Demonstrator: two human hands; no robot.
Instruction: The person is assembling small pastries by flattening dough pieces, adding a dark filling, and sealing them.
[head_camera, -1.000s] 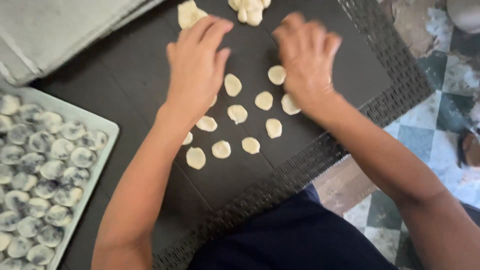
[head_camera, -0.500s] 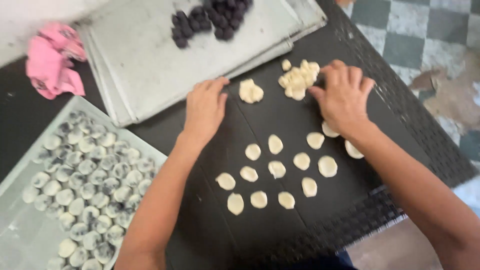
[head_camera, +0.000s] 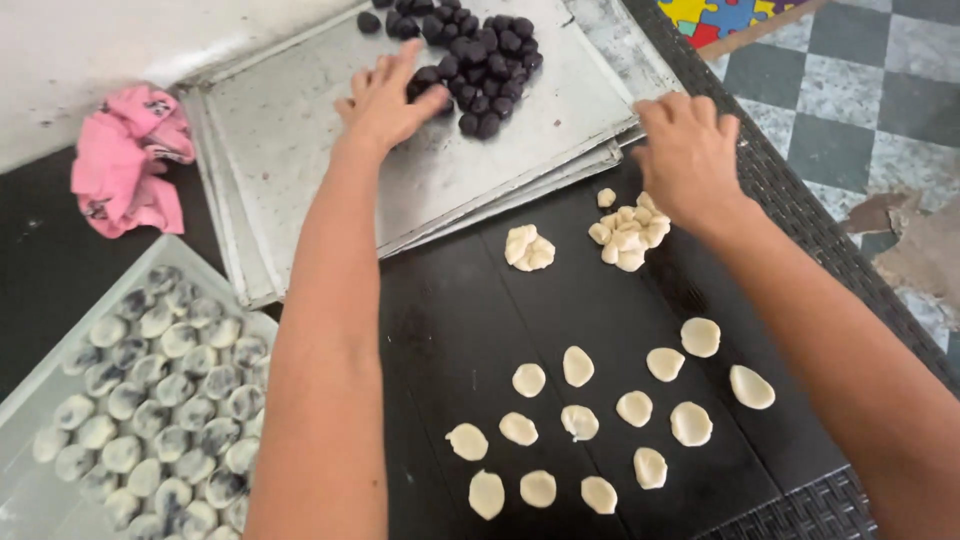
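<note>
Left edge: pink cloth (head_camera: 130, 160) and a tray of filled balls (head_camera: 150, 400). Left hand (head_camera: 385, 95) reaches far onto the metal baking tray (head_camera: 300, 170), fingers spread and loosely curled, touching the near edge of the dark filling balls (head_camera: 480, 60); cannot tell if it pinches 1. The pile lies just right of and beyond that hand, far from the other. Balls are small, round, matte black-purple. Right hand (head_camera: 685, 150) hovers half-curled over the raw dough lumps (head_camera: 625, 230); flattened dough discs (head_camera: 600, 420) lie nearer the body.

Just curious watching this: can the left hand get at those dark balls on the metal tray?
Probably yes: the left hand already rests on the metal tray, fingertips against the dark balls, with nothing between them.
</note>
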